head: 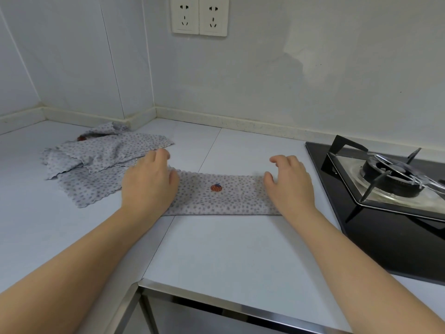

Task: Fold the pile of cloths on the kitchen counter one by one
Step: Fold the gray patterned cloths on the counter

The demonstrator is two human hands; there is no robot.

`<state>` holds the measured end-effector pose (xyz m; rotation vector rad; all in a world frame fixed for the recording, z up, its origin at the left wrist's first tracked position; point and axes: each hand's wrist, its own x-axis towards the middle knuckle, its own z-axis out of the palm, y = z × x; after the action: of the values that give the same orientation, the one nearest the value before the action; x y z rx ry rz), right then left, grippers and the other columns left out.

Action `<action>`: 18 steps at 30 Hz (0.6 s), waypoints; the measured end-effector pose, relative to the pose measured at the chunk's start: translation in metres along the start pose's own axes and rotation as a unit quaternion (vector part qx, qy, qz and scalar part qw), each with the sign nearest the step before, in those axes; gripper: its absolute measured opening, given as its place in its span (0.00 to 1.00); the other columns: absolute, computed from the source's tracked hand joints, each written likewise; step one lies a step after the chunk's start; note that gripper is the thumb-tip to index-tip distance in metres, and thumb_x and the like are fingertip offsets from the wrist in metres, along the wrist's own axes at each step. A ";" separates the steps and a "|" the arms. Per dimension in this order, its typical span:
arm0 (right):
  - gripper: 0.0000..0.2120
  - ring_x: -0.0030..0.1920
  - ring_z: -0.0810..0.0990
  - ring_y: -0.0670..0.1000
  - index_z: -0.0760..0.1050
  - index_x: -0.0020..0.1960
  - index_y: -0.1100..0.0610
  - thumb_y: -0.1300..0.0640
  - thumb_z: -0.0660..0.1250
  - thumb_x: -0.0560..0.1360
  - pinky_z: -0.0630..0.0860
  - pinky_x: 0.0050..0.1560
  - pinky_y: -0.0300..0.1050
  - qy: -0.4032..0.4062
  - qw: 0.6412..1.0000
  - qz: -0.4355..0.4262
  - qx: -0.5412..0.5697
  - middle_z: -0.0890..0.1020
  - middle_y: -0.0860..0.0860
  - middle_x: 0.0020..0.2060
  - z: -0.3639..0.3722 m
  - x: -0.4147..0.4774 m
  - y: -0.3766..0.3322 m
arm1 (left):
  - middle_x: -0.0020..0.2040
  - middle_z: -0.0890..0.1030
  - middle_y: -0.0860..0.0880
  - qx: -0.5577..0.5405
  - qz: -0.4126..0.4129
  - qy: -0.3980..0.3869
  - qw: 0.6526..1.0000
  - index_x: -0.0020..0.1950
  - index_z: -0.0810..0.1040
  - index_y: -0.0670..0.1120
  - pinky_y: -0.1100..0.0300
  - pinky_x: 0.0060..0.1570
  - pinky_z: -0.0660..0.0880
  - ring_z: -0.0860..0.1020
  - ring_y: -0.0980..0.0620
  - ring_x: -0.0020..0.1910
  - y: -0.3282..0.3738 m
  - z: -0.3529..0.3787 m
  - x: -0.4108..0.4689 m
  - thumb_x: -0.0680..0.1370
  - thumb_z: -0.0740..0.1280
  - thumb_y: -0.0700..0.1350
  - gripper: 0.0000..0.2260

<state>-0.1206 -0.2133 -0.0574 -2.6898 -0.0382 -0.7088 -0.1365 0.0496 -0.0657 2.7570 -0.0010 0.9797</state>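
A grey dotted cloth with a small red pumpkin patch lies folded into a long strip on the white counter. My left hand covers its left end and my right hand covers its right end. Both hands arch over the cloth with fingers loosely bent; the fingertips are hidden behind the knuckles, so any pinch is hidden. A crumpled pile of similar dotted cloths sits behind and to the left of my left hand.
A black glass gas hob with a metal burner grate stands close on the right. Tiled walls with a double socket rise behind. The counter's steel front edge is near me.
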 end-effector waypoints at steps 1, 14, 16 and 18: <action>0.17 0.60 0.74 0.55 0.71 0.68 0.57 0.55 0.60 0.80 0.70 0.60 0.51 -0.005 0.999 -0.030 0.020 0.75 0.54 0.62 -0.001 -0.001 -0.004 | 0.50 0.80 0.43 -0.019 0.047 0.001 0.999 0.58 0.75 0.41 0.51 0.41 0.71 0.78 0.41 0.45 0.004 -0.002 -0.001 0.78 0.62 0.45 0.12; 0.19 0.66 0.70 0.53 0.69 0.71 0.53 0.56 0.57 0.81 0.61 0.68 0.49 -0.111 0.988 -0.108 0.011 0.74 0.52 0.65 -0.004 -0.009 -0.012 | 0.59 0.79 0.51 0.016 0.074 -0.173 0.982 0.66 0.71 0.53 0.51 0.57 0.62 0.75 0.50 0.59 0.027 -0.004 -0.012 0.74 0.41 0.69 0.33; 0.15 0.48 0.76 0.49 0.75 0.64 0.53 0.59 0.57 0.80 0.67 0.56 0.46 -0.089 0.988 -0.107 0.064 0.79 0.47 0.48 -0.007 -0.010 -0.016 | 0.43 0.81 0.53 -0.051 0.042 -0.109 0.992 0.56 0.75 0.50 0.52 0.53 0.64 0.78 0.50 0.44 0.026 -0.007 -0.008 0.79 0.50 0.62 0.21; 0.18 0.55 0.77 0.50 0.72 0.68 0.53 0.60 0.56 0.80 0.67 0.63 0.48 -0.144 0.983 -0.105 0.052 0.80 0.48 0.56 -0.003 -0.010 -0.014 | 0.33 0.79 0.52 -0.108 0.036 -0.072 0.991 0.48 0.75 0.49 0.53 0.50 0.66 0.77 0.50 0.34 0.023 -0.009 -0.008 0.81 0.57 0.52 0.11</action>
<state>-0.1326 -0.2003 -0.0555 -2.6878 -0.4259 -0.3558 -0.1496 0.0287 -0.0591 2.6352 -0.2171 0.7472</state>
